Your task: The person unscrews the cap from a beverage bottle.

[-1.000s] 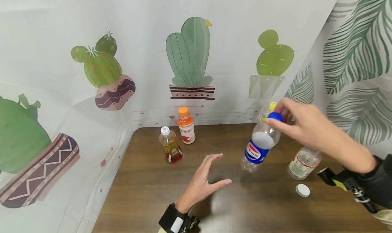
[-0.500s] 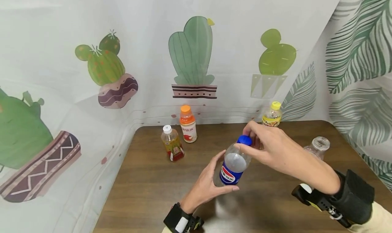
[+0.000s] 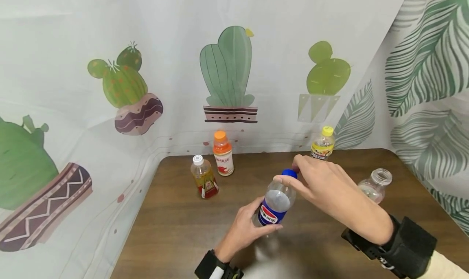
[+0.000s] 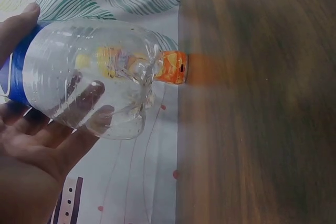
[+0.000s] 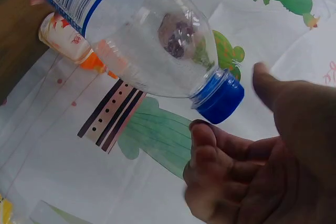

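A clear plastic bottle with a blue label and blue cap is held tilted above the table. My left hand grips it around the label, the thumb on one side and the fingers on the other. The ridged bottom of the bottle is off the tabletop in the left wrist view. My right hand is at the cap. In the right wrist view, its thumb stands apart from the cap, while a fingertip is close under it; whether that fingertip touches cannot be told.
Two small bottles, one white-capped and one orange-capped, stand at the back left of the brown table. A yellow-capped bottle stands at the back right. An uncapped clear jar is partly behind my right forearm. A printed cloth hangs behind.
My right hand has carried the bottle leftward by its cap to my left hand, which now grips it. The right thumb and fingers have loosened. The white lid on the table is now hidden.
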Demonstrator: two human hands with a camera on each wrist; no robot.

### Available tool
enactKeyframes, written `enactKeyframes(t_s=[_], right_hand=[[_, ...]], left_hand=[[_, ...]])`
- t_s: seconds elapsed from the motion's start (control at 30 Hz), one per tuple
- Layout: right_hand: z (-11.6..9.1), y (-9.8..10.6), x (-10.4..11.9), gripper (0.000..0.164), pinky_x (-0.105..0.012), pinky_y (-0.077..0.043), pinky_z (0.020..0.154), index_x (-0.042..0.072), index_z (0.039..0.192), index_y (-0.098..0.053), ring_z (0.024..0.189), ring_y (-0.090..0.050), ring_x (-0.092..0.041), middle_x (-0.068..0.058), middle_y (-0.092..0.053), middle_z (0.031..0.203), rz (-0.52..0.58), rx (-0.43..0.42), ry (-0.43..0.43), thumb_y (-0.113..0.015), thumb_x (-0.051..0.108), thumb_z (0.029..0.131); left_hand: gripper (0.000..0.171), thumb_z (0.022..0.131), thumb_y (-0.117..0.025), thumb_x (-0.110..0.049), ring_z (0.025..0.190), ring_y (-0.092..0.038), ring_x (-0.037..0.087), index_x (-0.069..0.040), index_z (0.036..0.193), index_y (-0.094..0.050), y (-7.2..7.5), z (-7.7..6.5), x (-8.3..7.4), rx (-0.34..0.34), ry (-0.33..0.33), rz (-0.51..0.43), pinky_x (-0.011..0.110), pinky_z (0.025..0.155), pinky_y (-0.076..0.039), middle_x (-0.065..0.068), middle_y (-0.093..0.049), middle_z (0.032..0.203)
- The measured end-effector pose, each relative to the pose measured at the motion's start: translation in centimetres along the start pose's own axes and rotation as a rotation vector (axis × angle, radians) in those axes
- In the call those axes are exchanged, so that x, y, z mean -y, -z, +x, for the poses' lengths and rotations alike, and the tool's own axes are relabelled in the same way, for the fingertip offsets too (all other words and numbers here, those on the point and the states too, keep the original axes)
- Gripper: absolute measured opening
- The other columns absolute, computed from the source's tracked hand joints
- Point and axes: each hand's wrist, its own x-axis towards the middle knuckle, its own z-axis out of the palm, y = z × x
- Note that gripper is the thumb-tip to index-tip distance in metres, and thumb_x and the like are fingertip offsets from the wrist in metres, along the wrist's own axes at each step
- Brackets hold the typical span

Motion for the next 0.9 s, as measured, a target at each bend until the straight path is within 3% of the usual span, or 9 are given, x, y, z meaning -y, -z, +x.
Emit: enactKeyframes(t_s=[0.13,0.23,0.5,0.9], right_hand=[[-0.1,-0.8,0.0,0.045,-0.023,-0.030,0.045,0.016,0.073,-0.042,0.048,-0.034,-0.007,0.008,-0.037,0.060,-0.081,-0.067,0.019,-0.068,0.048,0.090],[0.0,-1.5,0.1,0.044,-0.024,-0.030,0.043,0.014,0.075,-0.043,0.046,-0.034,-0.007,0.008,-0.037,0.058,-0.082,-0.069,-0.003,-0.067,0.046,0.092],[0.0,-1.9,0.0,0.035,-0.022,-0.032,0.046,0.014,0.078,-0.047,0.049,-0.035,-0.004,0.008,-0.040,0.062,0.073,-0.037,-0.043,-0.068,0.037,0.094],[-0.5,-2.2,-0.5,0.029,-0.018,-0.032,0.045,0.015,0.080,-0.049,0.052,-0.036,0.000,0.010,-0.041,0.064,0.178,-0.080,0.009,-0.070,0.030,0.093]], left_hand=[[0.066,0.080,-0.079,-0.049,0.105,-0.064,0.007,-0.027,0.137,-0.053,0.0,0.0,0.2,-0.008,0.012,0.008,0.029,0.089,-0.054,-0.006,-0.067,0.122],[0.066,0.079,-0.080,-0.049,0.102,-0.065,0.006,-0.025,0.136,-0.054,0.0,-0.1,0.2,-0.019,0.001,0.035,0.028,0.087,-0.054,-0.005,-0.068,0.119],[0.065,0.079,-0.081,-0.046,0.101,-0.065,0.004,-0.023,0.134,-0.056,0.2,-0.3,0.1,0.030,0.032,-0.026,0.026,0.087,-0.055,-0.004,-0.069,0.117],[0.060,0.082,-0.080,-0.043,0.102,-0.067,0.005,-0.021,0.133,-0.058,0.4,-0.5,0.1,0.075,0.013,-0.049,0.028,0.087,-0.056,-0.003,-0.070,0.119]])
